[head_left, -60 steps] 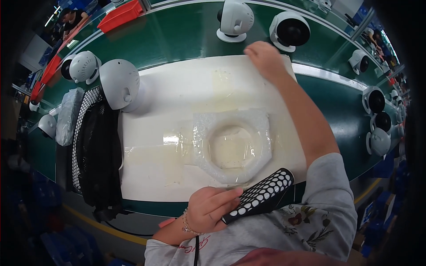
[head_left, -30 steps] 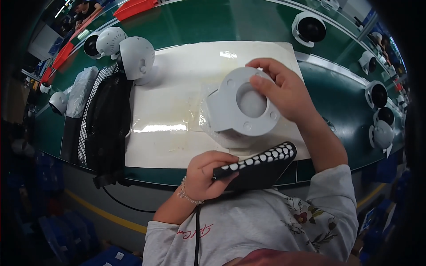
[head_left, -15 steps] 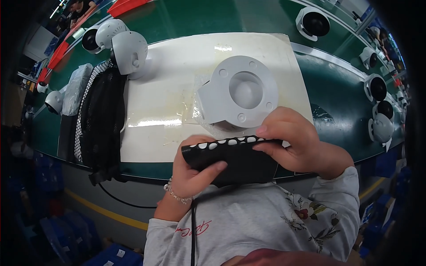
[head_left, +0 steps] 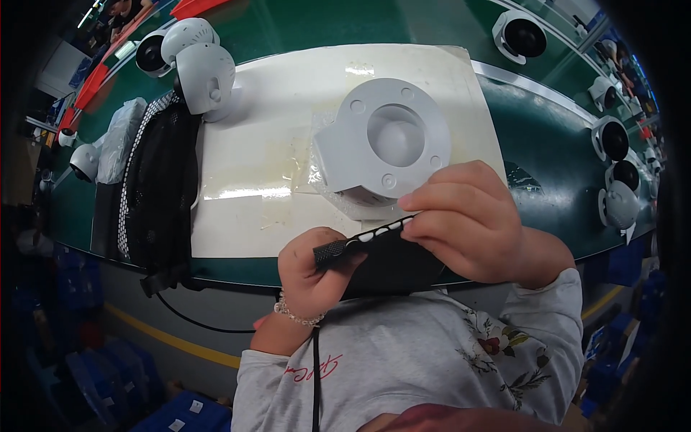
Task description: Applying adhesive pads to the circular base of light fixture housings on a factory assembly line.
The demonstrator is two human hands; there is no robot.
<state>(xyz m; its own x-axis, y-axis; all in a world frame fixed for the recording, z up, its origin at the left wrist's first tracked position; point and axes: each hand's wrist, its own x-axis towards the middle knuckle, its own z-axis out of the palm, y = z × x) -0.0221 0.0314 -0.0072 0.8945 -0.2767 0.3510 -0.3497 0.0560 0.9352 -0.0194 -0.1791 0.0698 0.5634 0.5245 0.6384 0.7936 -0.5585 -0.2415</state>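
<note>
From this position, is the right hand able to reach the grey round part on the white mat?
Probably yes. The right hand lies just in front of the grey round part on the white mat, with nothing between them. However, its fingers now pinch the black mesh sleeve, which the left hand also holds, so it must let go first.

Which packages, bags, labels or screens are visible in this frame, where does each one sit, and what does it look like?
Black mesh pouch: held by both hands at the table's near edge, flat, black with a white-dotted rim.
Stack of black mesh pouches: left of the white mat, dark pile with a dotted border.
Clear plastic bag: far left, crumpled, translucent.
No labels or screens can be made out.
</note>
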